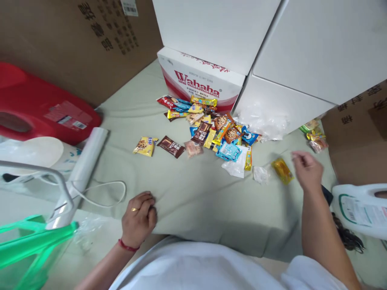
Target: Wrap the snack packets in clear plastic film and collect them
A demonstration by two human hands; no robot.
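Observation:
My left hand [139,218], with a ring and a red wrist cord, rests loosely closed at the cloth's front edge; nothing shows in it. On the right, my right hand [307,171] is over the cloth with its fingers curled together, slightly blurred, and I see nothing in them. Just left of it is a blurred yellow snack packet [282,170], apart from the fingers. A small clear wrapper [261,175] lies beyond that. In the middle are a yellow cookie packet [145,146], a brown cocoa packet [171,146], a pinkish packet [193,149] and a mixed snack pile [220,129].
A Wahaha carton [199,78] and white boxes [296,48] stand behind the pile. Crumpled clear plastic [263,121] lies beside it, and more packets [314,135] far right. A red jug [45,104], plastic roll [81,173] and cable are left; a white jug [363,209] is right.

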